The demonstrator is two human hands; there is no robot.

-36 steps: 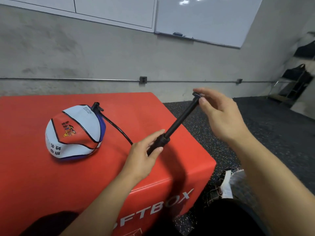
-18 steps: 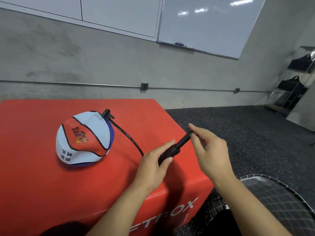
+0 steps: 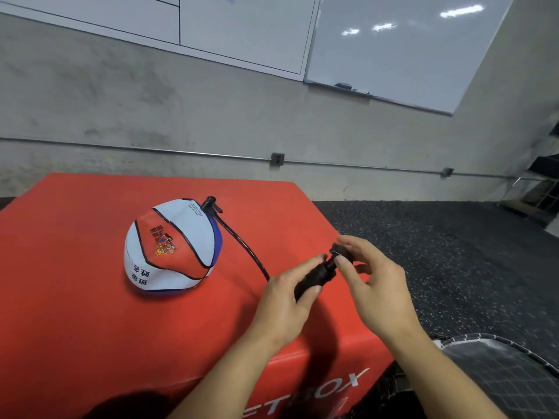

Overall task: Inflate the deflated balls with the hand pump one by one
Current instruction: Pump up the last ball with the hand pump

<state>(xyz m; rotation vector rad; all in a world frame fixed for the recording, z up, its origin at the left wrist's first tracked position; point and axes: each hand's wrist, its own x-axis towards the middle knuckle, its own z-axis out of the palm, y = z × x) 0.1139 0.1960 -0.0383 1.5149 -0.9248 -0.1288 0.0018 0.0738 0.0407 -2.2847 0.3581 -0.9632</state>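
Note:
A partly inflated red, white and blue ball (image 3: 171, 247) lies on the red soft box (image 3: 75, 313). A black hose (image 3: 242, 243) runs from a nozzle (image 3: 211, 204) at the ball's top right to a black hand pump (image 3: 316, 276). My left hand (image 3: 286, 300) grips the pump's barrel. My right hand (image 3: 373, 285) pinches the pump's handle, which is pushed nearly all the way into the barrel.
The box's right edge drops to dark speckled floor (image 3: 453, 252). A net-covered frame (image 3: 508, 367) lies at the lower right. A concrete wall with a whiteboard (image 3: 393, 46) stands behind, and a rack (image 3: 538, 189) is at the far right.
My right hand has pushed the pump handle down into the barrel, from fully extended to nearly closed. The ball looks slightly fuller. The camera tilted.

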